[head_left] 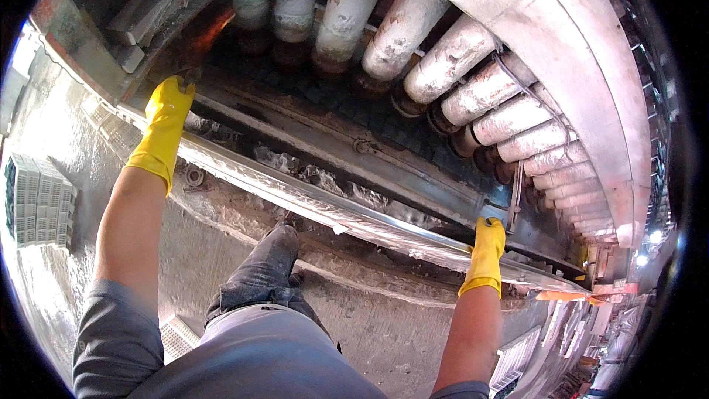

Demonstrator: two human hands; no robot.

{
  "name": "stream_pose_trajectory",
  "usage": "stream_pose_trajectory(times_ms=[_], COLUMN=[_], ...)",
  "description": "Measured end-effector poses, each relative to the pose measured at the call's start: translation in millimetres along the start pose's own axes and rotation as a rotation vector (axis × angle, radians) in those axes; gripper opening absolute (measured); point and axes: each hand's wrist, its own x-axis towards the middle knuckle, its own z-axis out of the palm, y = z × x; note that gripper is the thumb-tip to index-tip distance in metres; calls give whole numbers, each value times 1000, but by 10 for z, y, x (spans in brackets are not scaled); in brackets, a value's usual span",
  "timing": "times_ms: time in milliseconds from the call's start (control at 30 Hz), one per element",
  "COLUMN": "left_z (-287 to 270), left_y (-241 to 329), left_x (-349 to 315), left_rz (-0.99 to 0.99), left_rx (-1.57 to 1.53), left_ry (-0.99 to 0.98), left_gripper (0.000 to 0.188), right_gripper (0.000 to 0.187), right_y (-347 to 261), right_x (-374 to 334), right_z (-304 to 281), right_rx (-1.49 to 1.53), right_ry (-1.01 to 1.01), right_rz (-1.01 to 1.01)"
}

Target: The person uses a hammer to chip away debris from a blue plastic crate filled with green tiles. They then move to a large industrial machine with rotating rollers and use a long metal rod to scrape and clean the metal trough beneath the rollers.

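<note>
While L yellow-gloved hand (168, 109) & R one (486, 255) cross long silver metal rail (295, 196), fingers look curled, grip unclear; job prob. underway, unfinished.

Downward fisheye view from the head

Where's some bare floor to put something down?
Bare floor shows between the left forearm and dark trousers, above a pale crate, and more between the trousers and right forearm. Beyond the right hand, thick pipes crowd closely together.
</note>
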Motion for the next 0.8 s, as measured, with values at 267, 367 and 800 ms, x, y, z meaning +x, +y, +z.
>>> stream_pose_trajectory(times_ms=[267, 367, 800], left_z=[22, 21, -51], left_y=[-175, -257, -392], left_x=[-143, -188, -487], left_rz=[16, 21, 24], left_rx=[-21, -37, -20], left_ry=[9, 9, 45], left_gripper=[49, 49, 49], right_gripper=[48, 48, 46], right_y=[110, 161, 433], right_x=[-185, -216, -427], right_z=[2, 29, 58], right_rx=[61, 93, 110], right_ry=[-10, -17, -6], right_rz=[60, 80, 55])
